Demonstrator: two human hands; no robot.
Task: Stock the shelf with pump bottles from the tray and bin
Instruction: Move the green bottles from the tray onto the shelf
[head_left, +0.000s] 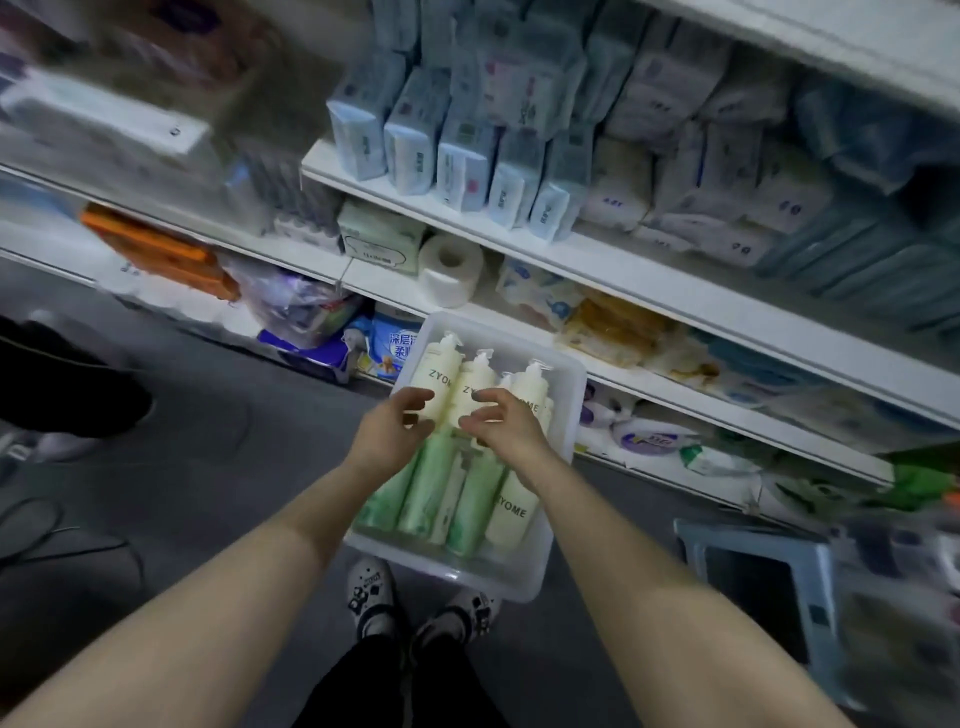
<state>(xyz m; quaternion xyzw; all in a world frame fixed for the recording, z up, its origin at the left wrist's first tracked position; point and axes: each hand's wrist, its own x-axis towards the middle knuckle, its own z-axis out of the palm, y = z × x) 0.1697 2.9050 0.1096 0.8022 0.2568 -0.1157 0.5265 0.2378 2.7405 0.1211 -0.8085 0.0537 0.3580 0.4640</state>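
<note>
Left hand (400, 426): fingers loosely curled, apart, reaching over the far half of the tray (563, 405); whether the fingertips touch a bottle cannot be told. Nothing is lifted.
Right hand (501, 421): same posture, just beside the left hand, over the middle cream bottle (470, 387); contact cannot be told.

Risks, judged:
- Bottles lie packed side by side; drawing one out may drag or roll its neighbours.
- Pump heads point toward the tray's far edge and could snag on one another or on the rim.
- Smooth round bodies may slip from a loose grasp.
- The tray sits on the floor just beside the lowest shelf (727, 410); a hard pull could shift it.

Stock: cream bottles lettered ZYOME in the far row, pale green bottles (423, 501) with one more cream in the near row, all lying flat, pumps fitted.
</note>
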